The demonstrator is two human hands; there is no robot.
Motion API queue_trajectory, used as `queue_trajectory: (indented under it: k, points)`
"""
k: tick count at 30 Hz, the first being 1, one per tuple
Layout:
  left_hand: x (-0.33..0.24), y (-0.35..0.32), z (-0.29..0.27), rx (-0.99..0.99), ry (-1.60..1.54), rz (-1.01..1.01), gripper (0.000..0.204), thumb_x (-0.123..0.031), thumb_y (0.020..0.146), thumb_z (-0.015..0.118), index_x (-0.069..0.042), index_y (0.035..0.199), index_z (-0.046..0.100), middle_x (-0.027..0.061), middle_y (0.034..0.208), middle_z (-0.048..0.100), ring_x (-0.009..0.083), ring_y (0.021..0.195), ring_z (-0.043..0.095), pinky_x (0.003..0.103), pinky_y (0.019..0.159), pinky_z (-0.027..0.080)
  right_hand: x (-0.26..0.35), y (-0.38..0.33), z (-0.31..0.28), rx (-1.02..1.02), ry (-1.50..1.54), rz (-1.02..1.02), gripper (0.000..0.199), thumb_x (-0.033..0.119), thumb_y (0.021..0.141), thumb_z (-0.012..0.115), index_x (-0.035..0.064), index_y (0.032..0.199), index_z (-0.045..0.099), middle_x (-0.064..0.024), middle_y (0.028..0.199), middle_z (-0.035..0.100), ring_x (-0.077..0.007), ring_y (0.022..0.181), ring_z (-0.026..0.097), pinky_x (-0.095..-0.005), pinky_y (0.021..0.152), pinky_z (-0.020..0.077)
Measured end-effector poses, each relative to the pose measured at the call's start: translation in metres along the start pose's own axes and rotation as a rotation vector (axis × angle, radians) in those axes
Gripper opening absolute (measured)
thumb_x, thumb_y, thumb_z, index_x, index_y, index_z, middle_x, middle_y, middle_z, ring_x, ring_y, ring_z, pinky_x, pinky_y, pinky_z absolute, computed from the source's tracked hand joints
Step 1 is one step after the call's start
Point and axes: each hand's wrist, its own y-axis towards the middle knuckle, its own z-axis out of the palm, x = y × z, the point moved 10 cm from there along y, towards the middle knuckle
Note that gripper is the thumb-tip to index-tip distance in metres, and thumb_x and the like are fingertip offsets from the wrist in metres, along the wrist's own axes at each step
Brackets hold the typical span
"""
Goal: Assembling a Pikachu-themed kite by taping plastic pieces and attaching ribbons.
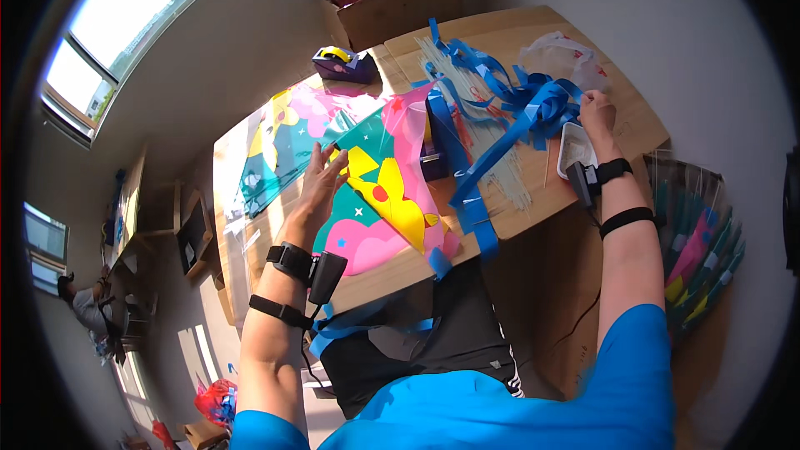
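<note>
My left hand (320, 179) is over a colourful printed kite sheet (358, 237), its thumb and fingers apart. A small dark bit shows by its fingertips; whether they touch it I cannot tell. The sheet is green, pink and yellow with a cartoon figure, and lies on the wooden table (533, 204). At the right, the fingers of my right hand (597, 114) are pinched on the end of a blue ribbon (546, 104), part of a tangled heap. Just below this hand sits a white tray (572, 148).
Thin pale sticks (504, 179) lie under the ribbons. A tape dispenser (344, 65) stands at the far edge, and a second dark one (432, 150) beside the sheet. Behind are a plastic bag (567, 58) and a cardboard box (392, 12). Another person (92, 304) is far left.
</note>
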Motion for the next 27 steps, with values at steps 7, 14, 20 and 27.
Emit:
queue_trajectory:
  k: [7, 14, 20, 27]
  points:
    - [0.134, -0.165, -0.24, -0.688, 0.451, -0.144, 0.054, -0.016, 0.094, 0.057, 0.006, 0.14, 0.042, 0.0178, 0.134, 0.055, 0.0266, 0.121, 0.055, 0.035, 0.1, 0.045, 0.203, -0.237, 0.029, 0.125, 0.245, -0.681, 0.017, 0.008, 0.085, 0.064, 0.0033, 0.101, 0.063, -0.0103, 0.097, 0.065, -0.0302, 0.091, 0.063, -0.0386, 0.08, 0.0513]
    - [0.205, -0.271, -0.226, -0.601, 0.709, -0.245, 0.061, -0.017, 0.095, 0.059, 0.002, 0.146, 0.033, 0.017, 0.138, 0.05, 0.0247, 0.115, 0.058, 0.036, 0.095, 0.049, 0.264, -0.416, 0.114, 0.363, -0.089, -0.547, 0.034, 0.024, 0.078, 0.073, 0.0021, 0.102, 0.063, -0.0142, 0.102, 0.061, -0.0297, 0.105, 0.056, -0.0461, 0.093, 0.0408]
    - [0.214, -0.321, -0.224, -0.578, 0.583, -0.297, 0.054, -0.021, 0.095, 0.058, -0.002, 0.143, 0.042, 0.016, 0.138, 0.053, 0.0268, 0.116, 0.06, 0.037, 0.098, 0.047, 0.271, -0.403, 0.116, 0.263, -0.112, -0.628, 0.013, 0.014, 0.086, 0.059, 0.0038, 0.092, 0.065, -0.0119, 0.096, 0.062, -0.027, 0.1, 0.057, -0.0413, 0.086, 0.0404]
    - [0.169, -0.31, -0.215, -0.501, 0.741, -0.017, 0.047, -0.017, 0.09, 0.061, -0.002, 0.134, 0.052, 0.0183, 0.129, 0.057, 0.0322, 0.117, 0.057, 0.039, 0.1, 0.045, 0.352, -0.34, -0.019, -0.087, 0.196, -0.796, 0.013, 0.007, 0.086, 0.065, 0.0032, 0.098, 0.061, -0.0107, 0.105, 0.065, -0.0278, 0.098, 0.063, -0.0398, 0.09, 0.0484]
